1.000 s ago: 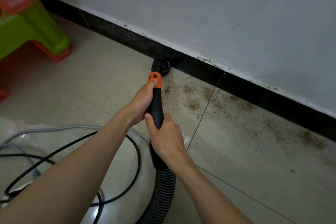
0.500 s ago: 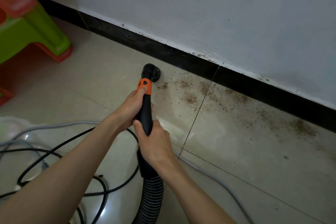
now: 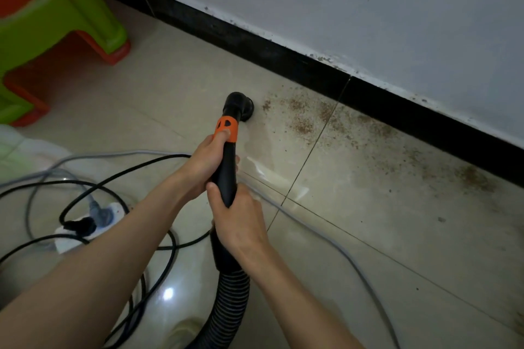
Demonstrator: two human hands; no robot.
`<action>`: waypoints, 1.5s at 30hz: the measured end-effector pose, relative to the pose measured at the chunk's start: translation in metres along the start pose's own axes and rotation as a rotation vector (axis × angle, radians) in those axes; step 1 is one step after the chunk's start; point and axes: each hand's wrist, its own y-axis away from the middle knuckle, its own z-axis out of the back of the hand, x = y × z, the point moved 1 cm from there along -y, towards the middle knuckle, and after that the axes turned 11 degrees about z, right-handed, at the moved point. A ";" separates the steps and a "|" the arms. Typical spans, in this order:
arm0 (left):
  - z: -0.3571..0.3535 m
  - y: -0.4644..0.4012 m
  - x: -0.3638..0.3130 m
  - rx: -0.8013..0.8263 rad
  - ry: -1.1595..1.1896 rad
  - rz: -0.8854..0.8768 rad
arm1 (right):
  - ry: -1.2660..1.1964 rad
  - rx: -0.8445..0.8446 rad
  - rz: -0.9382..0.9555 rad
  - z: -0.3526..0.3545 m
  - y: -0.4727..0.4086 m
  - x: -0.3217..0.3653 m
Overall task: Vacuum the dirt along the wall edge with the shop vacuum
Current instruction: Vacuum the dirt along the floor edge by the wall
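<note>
Two hands clamp the rigid wand, its nozzle on the floor beside the dirt.
Left hand grips near the orange collar, right hand above the ribbed hose; stiff, light plastic, though the hose probably drags.

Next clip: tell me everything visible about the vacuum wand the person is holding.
The black plastic vacuum wand with an orange collar points away from the person toward the black baseboard. Its round black nozzle sits on the beige floor tile, just left of the brown dirt. The left hand grips below the collar, the right hand lower; a ribbed black hose continues from its rear end.
</note>
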 end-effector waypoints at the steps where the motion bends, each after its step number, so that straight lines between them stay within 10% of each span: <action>1: 0.000 0.001 0.000 -0.004 0.010 -0.015 | 0.006 -0.007 0.013 0.000 -0.002 -0.002; 15: -0.046 0.014 0.032 -0.018 -0.113 -0.136 | -0.073 -0.112 0.026 0.018 0.031 -0.047; 28: 0.047 0.030 0.055 -0.299 0.033 -0.152 | -0.021 0.214 0.104 -0.043 0.018 -0.023; 45: -0.031 0.010 0.025 -0.010 -0.034 -0.174 | 0.046 -0.057 0.074 0.020 0.012 -0.038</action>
